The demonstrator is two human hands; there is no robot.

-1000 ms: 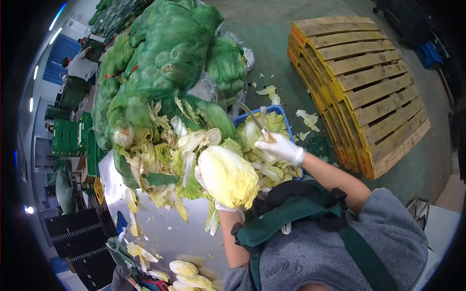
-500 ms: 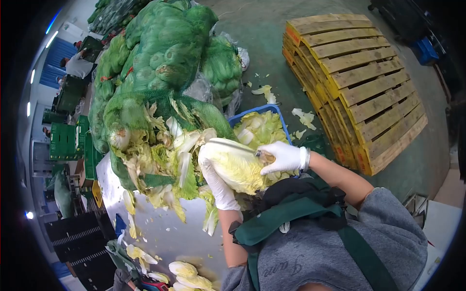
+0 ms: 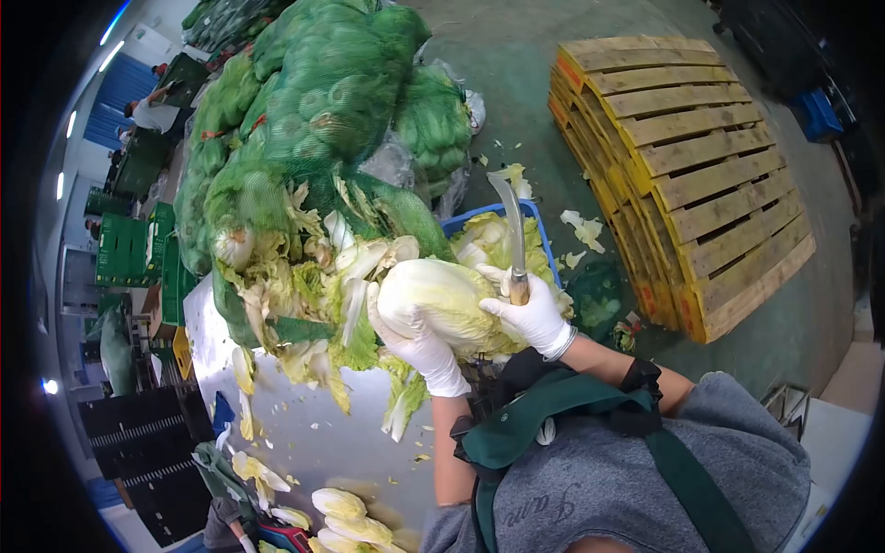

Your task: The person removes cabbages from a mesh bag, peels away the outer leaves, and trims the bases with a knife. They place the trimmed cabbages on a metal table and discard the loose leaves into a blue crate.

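Note:
My left hand (image 3: 417, 343), in a white glove, cups a pale yellow-green napa cabbage (image 3: 442, 300) from below, holding it above the steel table (image 3: 304, 433). My right hand (image 3: 533, 316), also gloved, presses against the cabbage's right side and grips a knife (image 3: 513, 230) whose curved blade points up and away. Just behind the hands a blue crate (image 3: 535, 221) holds cut cabbage leaves.
Loose outer leaves (image 3: 304, 295) are heaped on the table to the left. Green net sacks of cabbage (image 3: 313, 101) pile up behind. Stacked wooden pallets (image 3: 682, 166) stand at right on the green floor. Trimmed cabbages (image 3: 350, 521) lie near the bottom. A person (image 3: 152, 111) works far left by green crates (image 3: 124, 249).
The knife, lying flat across the cabbage half a second ago, now points upward. My left hand has shifted under the cabbage, which has turned and sits slightly higher.

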